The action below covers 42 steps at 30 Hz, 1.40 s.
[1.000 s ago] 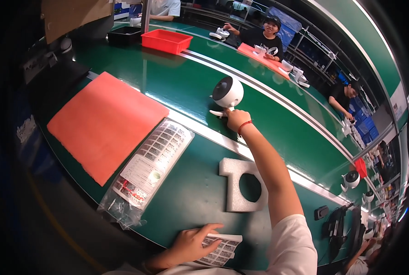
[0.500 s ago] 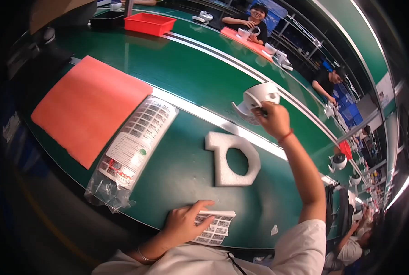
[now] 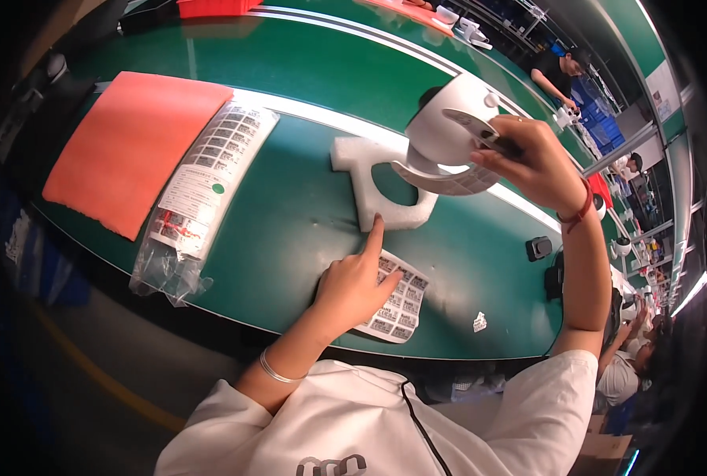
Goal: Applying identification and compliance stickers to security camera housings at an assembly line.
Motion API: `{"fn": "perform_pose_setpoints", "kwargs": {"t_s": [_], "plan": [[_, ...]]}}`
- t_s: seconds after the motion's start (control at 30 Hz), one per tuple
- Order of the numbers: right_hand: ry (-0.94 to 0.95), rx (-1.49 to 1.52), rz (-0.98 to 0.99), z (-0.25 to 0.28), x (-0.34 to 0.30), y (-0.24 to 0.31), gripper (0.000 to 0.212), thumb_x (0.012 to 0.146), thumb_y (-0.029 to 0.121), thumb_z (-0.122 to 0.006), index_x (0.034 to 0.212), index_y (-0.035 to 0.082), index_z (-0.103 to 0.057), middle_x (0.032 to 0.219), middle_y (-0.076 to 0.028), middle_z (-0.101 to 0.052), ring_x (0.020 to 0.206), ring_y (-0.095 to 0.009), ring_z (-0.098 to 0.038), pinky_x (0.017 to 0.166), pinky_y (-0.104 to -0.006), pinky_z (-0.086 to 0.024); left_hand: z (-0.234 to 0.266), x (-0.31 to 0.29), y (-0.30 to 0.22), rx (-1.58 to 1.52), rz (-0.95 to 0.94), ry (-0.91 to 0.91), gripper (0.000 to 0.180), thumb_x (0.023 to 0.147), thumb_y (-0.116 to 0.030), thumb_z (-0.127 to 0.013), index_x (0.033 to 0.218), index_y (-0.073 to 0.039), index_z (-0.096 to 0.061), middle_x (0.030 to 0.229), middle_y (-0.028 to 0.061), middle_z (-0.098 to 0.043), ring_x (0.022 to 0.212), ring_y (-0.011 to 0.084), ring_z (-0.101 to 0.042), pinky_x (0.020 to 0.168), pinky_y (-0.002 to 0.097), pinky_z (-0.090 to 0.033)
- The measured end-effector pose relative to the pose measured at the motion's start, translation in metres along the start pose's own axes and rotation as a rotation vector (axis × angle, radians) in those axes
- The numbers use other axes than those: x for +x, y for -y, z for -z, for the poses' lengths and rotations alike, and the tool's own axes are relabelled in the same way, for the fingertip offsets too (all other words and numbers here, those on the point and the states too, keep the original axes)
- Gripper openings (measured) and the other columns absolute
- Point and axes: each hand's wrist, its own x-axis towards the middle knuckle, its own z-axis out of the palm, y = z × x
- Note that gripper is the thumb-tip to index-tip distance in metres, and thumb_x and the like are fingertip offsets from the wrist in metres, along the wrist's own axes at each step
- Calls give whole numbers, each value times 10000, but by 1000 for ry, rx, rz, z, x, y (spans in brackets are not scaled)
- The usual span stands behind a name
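Green tabletop (image 3: 282, 230) fills the middle of the view, with an orange mat (image 3: 135, 151) and a bagged bundle of labels (image 3: 199, 190) at its left. The white ball-shaped camera (image 3: 444, 131) lies just left of the right hand (image 3: 532, 159), overlapping the right side of the white foam insert (image 3: 367, 190) in this view; its height cannot be told. Its axis tilts, ball toward the far side, curved base toward the person. The right grip is closed, thumb and fingers pinching the camera's side. The left hand (image 3: 349, 289), nearer the label sheet (image 3: 405, 305), covers its left edge, fingers loose, clasping nothing, forefinger reaching the foam's near edge; contact is unclear.
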Motion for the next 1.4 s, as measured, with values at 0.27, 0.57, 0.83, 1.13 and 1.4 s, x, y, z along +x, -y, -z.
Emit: {"fn": "perform_pose_setpoints", "kwargs": {"t_s": [0.27,0.57,0.83,1.13,1.4], "plan": [[46,159,48,-70,-1,-32,266,802,199,-758,888,-18,-629,700,-123,-564,592,-169,-498,557,-308,-417,10,-42,6,-400,-51,-130,550,830,-128,-679,1337,-109,-466,849,149,-675,782,267,-686,725,362,-521],[-441,201,-89,-85,-49,13,397,669,212,-853,985,57,-671,742,-38,-570,622,-117,-496,524,-246,-397,22,-19,7,-678,-37,-203,217,904,-38,-621,1117,-7,-591,857,32,-664,763,44,-593,679,214,-492],[-286,338,204,-116,-57,22,368,679,220,-826,988,90,-675,860,-57,-647,670,-227,-643,564,-308,-506,20,-15,0,-738,-102,-404,172,869,-117,-712,950,29,-674,819,31,-699,713,40,-597,607,193,-481],[-307,434,121,-106,-61,27,179,737,102,-800,857,36,-684,716,-67,-644,579,-167,-628,516,-264,-476,21,-4,7,-744,-261,-366,370,796,-132,-784,1089,18,-614,952,88,-699,858,85,-628,745,223,-499],[-314,374,85,-102,-58,27,201,713,104,-816,833,25,-676,702,-68,-638,567,-161,-608,518,-266,-470,21,-7,5,-784,-208,-420,149,831,-44,-731,942,28,-661,879,79,-699,785,87,-643,694,208,-506]]}}
